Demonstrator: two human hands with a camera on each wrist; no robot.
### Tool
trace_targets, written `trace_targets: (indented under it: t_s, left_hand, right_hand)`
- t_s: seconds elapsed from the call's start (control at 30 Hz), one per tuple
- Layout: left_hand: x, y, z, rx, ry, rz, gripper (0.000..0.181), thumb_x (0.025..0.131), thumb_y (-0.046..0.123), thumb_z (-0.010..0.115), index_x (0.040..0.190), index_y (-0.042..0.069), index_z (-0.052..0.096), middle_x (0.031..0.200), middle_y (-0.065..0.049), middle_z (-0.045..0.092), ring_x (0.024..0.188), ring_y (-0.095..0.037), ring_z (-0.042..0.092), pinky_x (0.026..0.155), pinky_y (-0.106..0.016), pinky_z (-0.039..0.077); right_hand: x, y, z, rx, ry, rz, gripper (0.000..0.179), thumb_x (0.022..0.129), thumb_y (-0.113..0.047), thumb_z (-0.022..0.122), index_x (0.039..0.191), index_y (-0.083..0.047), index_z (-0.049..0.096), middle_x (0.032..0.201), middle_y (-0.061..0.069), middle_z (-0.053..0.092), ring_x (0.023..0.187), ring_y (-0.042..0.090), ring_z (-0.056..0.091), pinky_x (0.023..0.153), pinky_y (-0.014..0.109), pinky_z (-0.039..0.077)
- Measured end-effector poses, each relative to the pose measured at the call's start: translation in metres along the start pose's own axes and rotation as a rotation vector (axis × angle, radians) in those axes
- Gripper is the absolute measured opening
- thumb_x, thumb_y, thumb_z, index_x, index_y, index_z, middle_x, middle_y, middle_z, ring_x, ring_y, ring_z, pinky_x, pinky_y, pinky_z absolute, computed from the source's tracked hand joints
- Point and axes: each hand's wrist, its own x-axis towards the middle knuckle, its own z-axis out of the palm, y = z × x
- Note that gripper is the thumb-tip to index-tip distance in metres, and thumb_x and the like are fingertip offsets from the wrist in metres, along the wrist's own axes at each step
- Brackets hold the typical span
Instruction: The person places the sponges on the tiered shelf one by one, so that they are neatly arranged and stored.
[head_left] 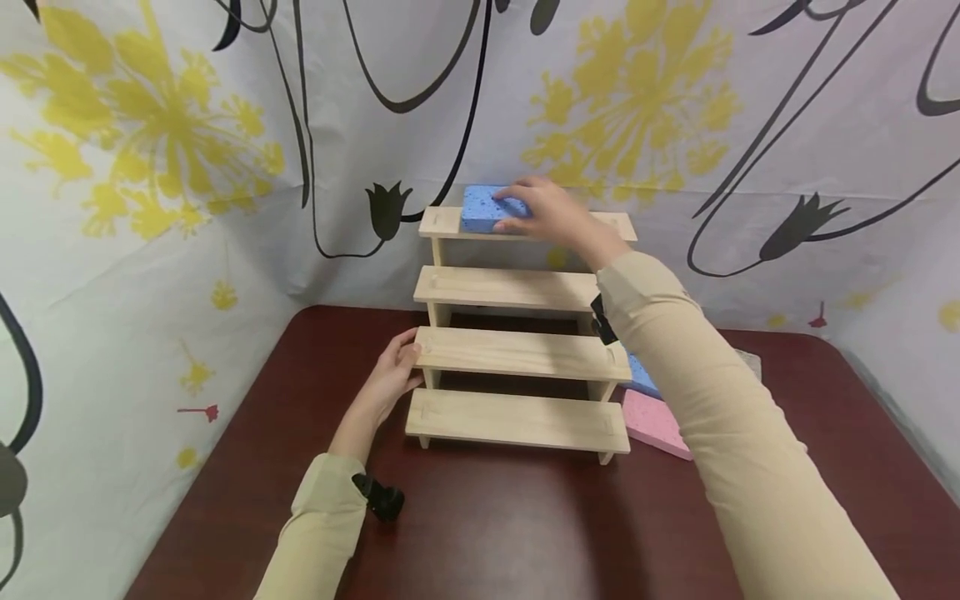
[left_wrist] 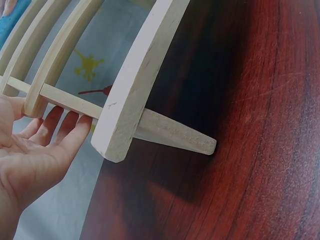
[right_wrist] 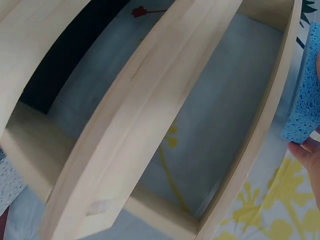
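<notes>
A tiered wooden shelf [head_left: 517,350] with several steps stands on the dark red table. My left hand [head_left: 392,372] grips its left end at the second step from the bottom. In the left wrist view, that hand's fingers [left_wrist: 75,135] bend under the side support, with the thumb by the step's end. At the top step [head_left: 611,223], my right hand [head_left: 551,212] pinches a blue sponge [head_left: 480,207] between thumb and fingers, toward the step's left part. The right wrist view catches only the sponge's edge [right_wrist: 304,95] and some fingertips [right_wrist: 305,152].
Right of the shelf, a pink sponge [head_left: 654,423] and another blue sponge [head_left: 641,377] lie on the table [head_left: 525,525], partly behind my right arm. A greyish piece [head_left: 752,363] shows beyond the sleeve. Patterned white cloth [head_left: 450,83] hangs behind the shelf and along both sides.
</notes>
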Motion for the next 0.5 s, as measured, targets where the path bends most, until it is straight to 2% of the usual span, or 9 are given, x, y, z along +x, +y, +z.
trace_targets:
  t_s: [0.27, 0.5]
  left_hand:
    - [0.001, 0.001, 0.004, -0.003, 0.01, 0.008, 0.047, 0.1, 0.024, 0.033, 0.145, 0.018, 0.019, 0.143, -0.015, 0.029, 0.132, -0.032, 0.032, 0.106, -0.051, 0.031]
    - [-0.001, -0.002, 0.002, 0.014, 0.005, 0.009, 0.047, 0.101, 0.023, 0.032, 0.145, 0.017, 0.018, 0.143, -0.016, 0.029, 0.133, -0.033, 0.031, 0.107, -0.051, 0.031]
  right_hand:
    - [0.018, -0.004, 0.003, 0.006, 0.02, -0.031, 0.054, 0.085, -0.04, 0.06, 0.129, -0.01, 0.051, 0.135, 0.016, 0.046, 0.127, 0.032, 0.041, 0.109, 0.044, 0.031]
    - [0.023, -0.001, 0.022, 0.039, -0.007, -0.058, 0.051, 0.085, -0.032, 0.064, 0.126, -0.004, 0.053, 0.129, 0.019, 0.052, 0.122, 0.034, 0.045, 0.109, 0.042, 0.032]
